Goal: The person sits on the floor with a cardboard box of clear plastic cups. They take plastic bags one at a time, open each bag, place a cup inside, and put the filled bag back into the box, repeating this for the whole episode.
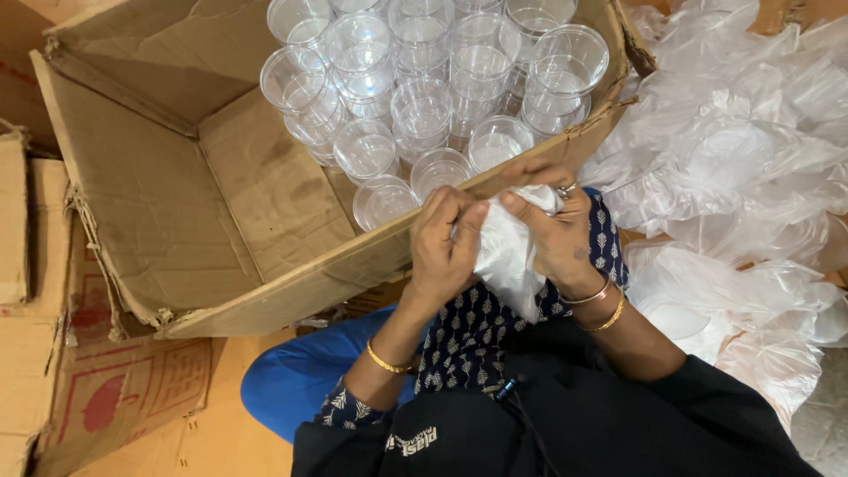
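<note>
Left hand (446, 238) and right hand (552, 225) each pinch the mouth of one thin, translucent white plastic bag (508, 256), held crumpled above the lap. Beyond it, one open cardboard box (177, 203) holds some twenty clear plastic cups (424, 88).

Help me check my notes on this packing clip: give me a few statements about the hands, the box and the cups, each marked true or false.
1. Both hands, the left hand and the right hand, grip a thin white plastic bag. True.
2. The cardboard box holds red cups. False: the clear plastic cups are transparent.
3. The cups fill the whole box. False: they crowd its right part; the left floor is bare.
4. A pile of clear plastic bags lies right of the box. True.
</note>
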The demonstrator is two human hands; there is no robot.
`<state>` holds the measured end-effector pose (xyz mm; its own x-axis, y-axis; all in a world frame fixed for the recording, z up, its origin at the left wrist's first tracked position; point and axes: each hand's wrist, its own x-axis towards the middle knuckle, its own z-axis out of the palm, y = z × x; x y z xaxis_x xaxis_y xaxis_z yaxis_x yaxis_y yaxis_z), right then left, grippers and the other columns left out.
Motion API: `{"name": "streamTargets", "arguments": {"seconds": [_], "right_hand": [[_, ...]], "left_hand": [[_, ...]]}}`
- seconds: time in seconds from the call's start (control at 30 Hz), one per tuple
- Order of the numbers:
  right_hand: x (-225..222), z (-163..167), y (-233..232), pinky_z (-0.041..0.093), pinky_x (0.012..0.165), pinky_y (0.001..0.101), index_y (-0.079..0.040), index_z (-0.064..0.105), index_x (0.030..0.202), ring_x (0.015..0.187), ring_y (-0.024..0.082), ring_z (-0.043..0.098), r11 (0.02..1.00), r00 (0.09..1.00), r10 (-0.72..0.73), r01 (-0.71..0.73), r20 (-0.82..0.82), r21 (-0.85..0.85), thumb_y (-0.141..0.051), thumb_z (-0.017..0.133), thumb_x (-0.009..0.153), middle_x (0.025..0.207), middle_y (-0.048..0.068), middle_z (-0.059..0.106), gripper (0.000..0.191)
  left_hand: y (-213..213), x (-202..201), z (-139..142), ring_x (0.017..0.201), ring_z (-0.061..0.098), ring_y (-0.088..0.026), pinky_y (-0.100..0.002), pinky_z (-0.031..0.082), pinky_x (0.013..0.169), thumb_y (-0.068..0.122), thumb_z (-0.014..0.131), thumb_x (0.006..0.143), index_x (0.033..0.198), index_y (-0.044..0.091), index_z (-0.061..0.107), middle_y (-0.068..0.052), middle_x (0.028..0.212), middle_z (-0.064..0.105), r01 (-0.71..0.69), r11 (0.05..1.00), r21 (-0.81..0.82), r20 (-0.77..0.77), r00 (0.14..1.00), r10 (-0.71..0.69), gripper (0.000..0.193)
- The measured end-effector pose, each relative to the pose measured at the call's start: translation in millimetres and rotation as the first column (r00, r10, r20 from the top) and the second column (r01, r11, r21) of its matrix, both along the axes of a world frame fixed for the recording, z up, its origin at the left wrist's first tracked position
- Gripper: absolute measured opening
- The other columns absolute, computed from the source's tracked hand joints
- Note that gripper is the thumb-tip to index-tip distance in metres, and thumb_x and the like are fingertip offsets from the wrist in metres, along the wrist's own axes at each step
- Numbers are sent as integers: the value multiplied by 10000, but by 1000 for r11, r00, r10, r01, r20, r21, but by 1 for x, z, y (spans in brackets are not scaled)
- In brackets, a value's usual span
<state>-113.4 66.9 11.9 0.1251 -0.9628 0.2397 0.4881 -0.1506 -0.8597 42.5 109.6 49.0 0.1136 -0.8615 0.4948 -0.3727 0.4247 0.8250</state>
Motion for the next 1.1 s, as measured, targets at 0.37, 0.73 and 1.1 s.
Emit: {"name": "streamTargets", "arguments": {"seconds": [0.37,0.73,1.1], "right_hand": [[-6,-17,4,480,746,201,-47,660,1007,818,46,577,986,972,-134,150,-193,69,-146,702,1012,903,-12,661,108],[-35,-12,-15,448,622,240,-100,565,863,713,79,525,953,978,206,-209,34,220,-339,578,1034,830,-30,592,294],[-148,21,-50,269,515,266,-170,333,593,559,50,329,961,885,251,-178,-393,212,23,731,825,584,-78,371,500]], "left_hand": [[0,-15,6,1072,557,-333,-431,466,942,184,778,858,1056,4,656,-183,1099,575,55,986,-158,104,994,-39,295],[-9,-5,-44,717,539,-47,-207,438,648,154,627,1055,996,64,620,13,843,635,697,711,93,-759,512,-402,108],[-103,35,-12,455,454,-45,-216,330,424,15,737,794,999,43,651,-17,665,648,732,556,394,-616,660,-431,224]]}}
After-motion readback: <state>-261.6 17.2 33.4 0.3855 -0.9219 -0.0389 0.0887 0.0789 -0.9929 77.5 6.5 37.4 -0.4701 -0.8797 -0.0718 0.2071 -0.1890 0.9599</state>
